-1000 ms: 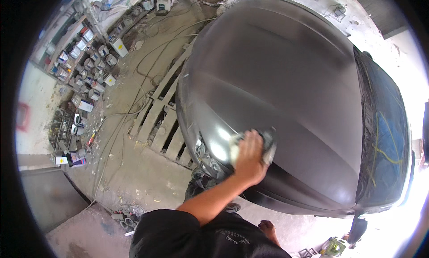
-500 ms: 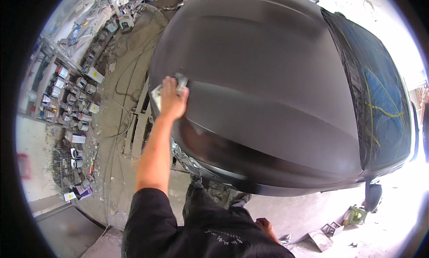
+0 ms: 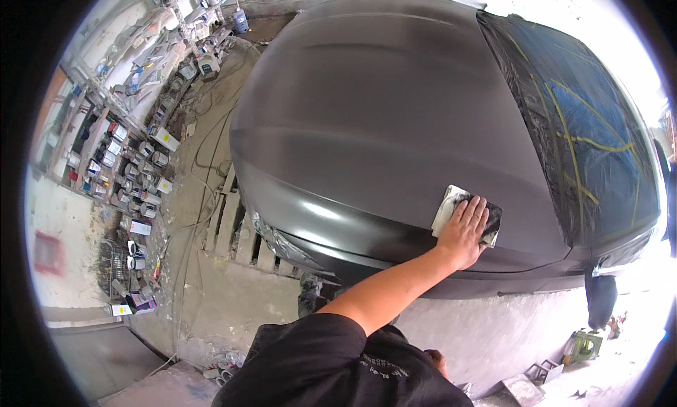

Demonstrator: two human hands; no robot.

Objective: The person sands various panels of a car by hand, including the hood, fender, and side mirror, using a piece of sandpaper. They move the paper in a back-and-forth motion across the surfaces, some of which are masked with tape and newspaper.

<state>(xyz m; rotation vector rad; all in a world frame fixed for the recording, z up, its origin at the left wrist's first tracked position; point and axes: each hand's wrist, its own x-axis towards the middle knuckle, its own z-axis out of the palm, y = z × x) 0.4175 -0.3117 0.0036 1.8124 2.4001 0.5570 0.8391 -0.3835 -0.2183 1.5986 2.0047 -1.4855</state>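
Note:
My left hand lies over a folded white and dark cloth, palm down with the fingers along it, pressing it on the near side of a car hood. The hood is matte dark grey, with a glossier curved front edge. Whether the cloth is fabric or a paper wipe I cannot make out. Low by my body, my right hand shows only in part, and its fingers are hidden.
Plastic film and yellow tape cover the windshield. A dark side mirror juts out at the near right. Paint cans crowd the left. Hoses and a wooden pallet lie by the car's front. A green thing stands at the lower right.
My left hand has swept the cloth from the hood's front left edge rightward toward the windshield side. My body and the view have shifted along with it.

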